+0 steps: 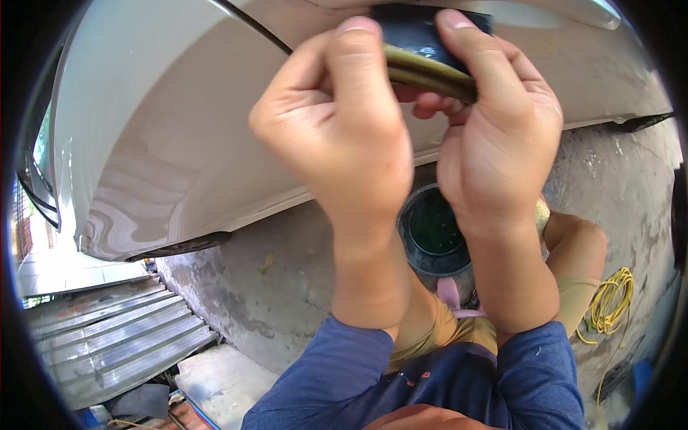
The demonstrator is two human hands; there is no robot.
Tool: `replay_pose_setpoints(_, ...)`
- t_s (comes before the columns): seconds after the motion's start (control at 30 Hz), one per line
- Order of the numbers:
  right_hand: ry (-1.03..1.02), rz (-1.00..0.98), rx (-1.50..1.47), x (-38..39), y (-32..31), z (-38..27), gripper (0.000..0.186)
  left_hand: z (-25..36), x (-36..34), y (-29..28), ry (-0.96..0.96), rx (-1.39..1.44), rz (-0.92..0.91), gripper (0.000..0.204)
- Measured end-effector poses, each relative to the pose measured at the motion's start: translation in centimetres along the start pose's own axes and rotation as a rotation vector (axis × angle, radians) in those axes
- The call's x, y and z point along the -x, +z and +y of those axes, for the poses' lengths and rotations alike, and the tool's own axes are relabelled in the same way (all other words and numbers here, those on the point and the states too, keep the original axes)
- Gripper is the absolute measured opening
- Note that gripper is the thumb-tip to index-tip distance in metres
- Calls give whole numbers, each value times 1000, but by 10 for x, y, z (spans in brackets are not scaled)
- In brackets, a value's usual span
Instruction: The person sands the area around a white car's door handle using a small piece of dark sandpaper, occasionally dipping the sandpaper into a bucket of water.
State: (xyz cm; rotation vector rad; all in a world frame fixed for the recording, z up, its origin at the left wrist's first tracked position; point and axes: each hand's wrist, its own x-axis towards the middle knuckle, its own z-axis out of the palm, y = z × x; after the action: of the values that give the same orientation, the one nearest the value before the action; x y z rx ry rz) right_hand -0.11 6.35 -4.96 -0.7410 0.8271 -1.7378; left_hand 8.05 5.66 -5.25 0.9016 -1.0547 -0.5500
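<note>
Both my hands are raised near the top of the head view, in front of a beige car's side panel (215,122). Between them is a sanding block (410,37), with a dark, wet-looking sheet over an olive-yellow edge. My left hand (351,118) grips its left end, thumb on top. At the right end, my right hand (505,118) presses its thumb on the dark face, fingers curled beneath. My hands hide part of the block's underside. Below my wrists a dark round bucket (405,240) holds dark greenish liquid.
On the concrete floor at right lies a coiled yellow hose or cord (609,304). Corrugated metal sheeting (107,337) lies at lower left, beside a pale slab (222,380). The car's lower sill (276,208) runs above the floor. My bent legs flank the bucket.
</note>
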Motion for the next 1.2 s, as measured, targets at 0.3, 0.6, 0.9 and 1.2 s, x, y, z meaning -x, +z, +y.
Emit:
replay_pose_setpoints(0.3,-17,-27,12,5,5,7,18,9,-1,2,-15,18,58,24)
replay_pose_setpoints(0.6,54,-34,23,25,-36,21,16,26,-1,-34,-171,-162,-208,19)
replay_pose_setpoints(0.9,81,-95,7,44,-68,24,30,26,8,-42,-262,-221,-446,19)
replay_pose_setpoints(1.2,-1202,-367,855,-1,-58,26,50,21,4,-37,-179,-28,-304,23)
